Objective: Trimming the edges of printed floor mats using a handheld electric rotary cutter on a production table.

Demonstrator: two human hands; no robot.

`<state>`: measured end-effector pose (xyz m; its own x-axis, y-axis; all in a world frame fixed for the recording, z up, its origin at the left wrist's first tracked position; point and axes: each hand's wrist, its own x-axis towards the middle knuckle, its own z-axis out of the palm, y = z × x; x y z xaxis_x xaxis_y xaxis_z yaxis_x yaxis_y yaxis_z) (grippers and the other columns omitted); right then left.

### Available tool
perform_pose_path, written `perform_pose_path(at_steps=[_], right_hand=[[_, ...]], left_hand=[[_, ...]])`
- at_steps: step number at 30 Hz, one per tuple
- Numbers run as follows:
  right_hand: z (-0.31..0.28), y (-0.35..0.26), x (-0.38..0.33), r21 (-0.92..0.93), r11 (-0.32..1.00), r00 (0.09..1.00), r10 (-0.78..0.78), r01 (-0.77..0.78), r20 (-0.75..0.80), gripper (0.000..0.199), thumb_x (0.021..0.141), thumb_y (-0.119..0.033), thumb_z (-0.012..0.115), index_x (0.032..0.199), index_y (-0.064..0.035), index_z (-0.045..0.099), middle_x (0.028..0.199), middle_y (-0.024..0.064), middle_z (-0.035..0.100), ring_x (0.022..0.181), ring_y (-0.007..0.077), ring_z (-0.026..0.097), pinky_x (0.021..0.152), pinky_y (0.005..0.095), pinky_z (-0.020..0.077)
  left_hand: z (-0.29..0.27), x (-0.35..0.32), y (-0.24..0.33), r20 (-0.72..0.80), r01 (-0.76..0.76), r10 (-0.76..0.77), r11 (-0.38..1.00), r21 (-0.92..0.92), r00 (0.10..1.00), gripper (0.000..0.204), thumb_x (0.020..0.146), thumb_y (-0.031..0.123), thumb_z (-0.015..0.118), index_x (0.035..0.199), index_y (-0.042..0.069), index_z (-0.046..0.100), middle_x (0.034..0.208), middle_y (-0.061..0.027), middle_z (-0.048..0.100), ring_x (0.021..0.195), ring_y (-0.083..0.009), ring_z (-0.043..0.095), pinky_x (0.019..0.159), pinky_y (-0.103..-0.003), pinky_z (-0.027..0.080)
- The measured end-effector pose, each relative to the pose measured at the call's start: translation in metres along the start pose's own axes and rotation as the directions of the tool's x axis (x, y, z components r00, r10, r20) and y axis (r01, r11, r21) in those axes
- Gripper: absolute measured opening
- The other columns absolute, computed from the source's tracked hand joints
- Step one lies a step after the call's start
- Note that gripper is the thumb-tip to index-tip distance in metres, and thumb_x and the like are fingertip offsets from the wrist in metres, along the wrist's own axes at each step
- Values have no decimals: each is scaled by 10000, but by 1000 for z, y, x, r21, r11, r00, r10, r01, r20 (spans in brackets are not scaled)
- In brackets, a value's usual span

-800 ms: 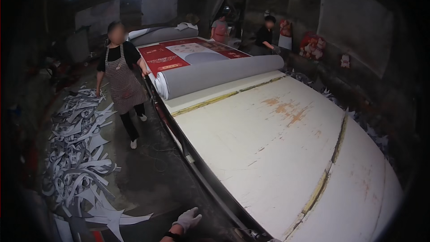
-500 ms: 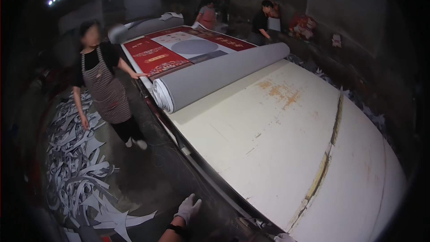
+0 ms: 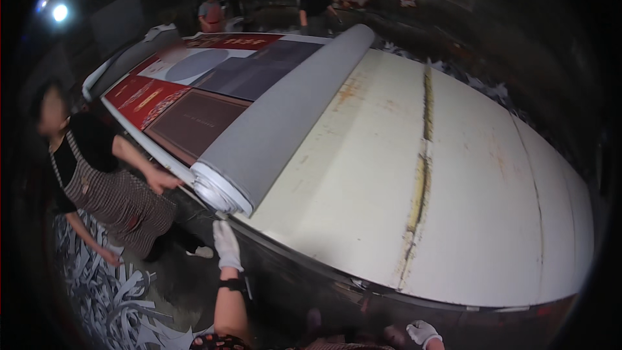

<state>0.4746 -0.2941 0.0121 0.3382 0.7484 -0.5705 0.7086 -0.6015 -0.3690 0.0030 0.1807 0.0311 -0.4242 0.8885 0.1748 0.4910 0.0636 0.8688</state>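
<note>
My left hand (image 3: 227,245), in a white glove with a dark band at the wrist, reaches up with its fingers stretched out, holding nothing. Its fingertips are just below the near end of a thick grey roll of sheet material (image 3: 278,123); whether they touch the roll or the table edge I cannot tell. The roll lies across a long cream-coloured table (image 3: 350,207), its white layered end facing me. From it a printed sheet (image 3: 201,113) with red, brown and grey panels spreads over the far left part. My right hand (image 3: 424,334), also white-gloved, hangs loosely curled at the lower edge, apart from the table.
A co-worker in a striped apron (image 3: 116,198) stands at left, one hand by the table edge. Two more people (image 3: 315,0) are at the far end. Grey offcut strips (image 3: 107,285) are heaped on the floor at lower left. A yellowish seam (image 3: 418,188) crosses the table.
My view has turned right and come nearer the roll. My left hand has risen towards the roll's end. The apron-wearing co-worker's arm is still by the table edge, and the roll appears nearer.
</note>
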Motion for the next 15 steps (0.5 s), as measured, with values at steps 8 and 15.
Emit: perform_pose_path(at_steps=[8, 15], right_hand=[[46, 105, -141, 465, 785, 859, 503, -409, -92, 361, 883, -366, 597, 991, -40, 708, 818, 142, 704, 802, 292, 689, 756, 380, 528], [153, 252, -278, 475, 748, 778, 600, -464, -185, 460, 891, -421, 550, 1044, -3, 667, 1025, 260, 679, 1023, 396, 650, 872, 454, 500]], left_hand=[[39, 7, 107, 8, -39, 39, 982, 185, 999, 626, 1037, 447, 376, 1378, -76, 431, 1331, -348, 502, 1233, -474, 484, 1067, -460, 379], [122, -143, 230, 191, -471, 435, 742, 477, 880, 651, 997, 454, 447, 1344, -94, 498, 1388, -295, 499, 1326, -409, 438, 1129, -449, 321]])
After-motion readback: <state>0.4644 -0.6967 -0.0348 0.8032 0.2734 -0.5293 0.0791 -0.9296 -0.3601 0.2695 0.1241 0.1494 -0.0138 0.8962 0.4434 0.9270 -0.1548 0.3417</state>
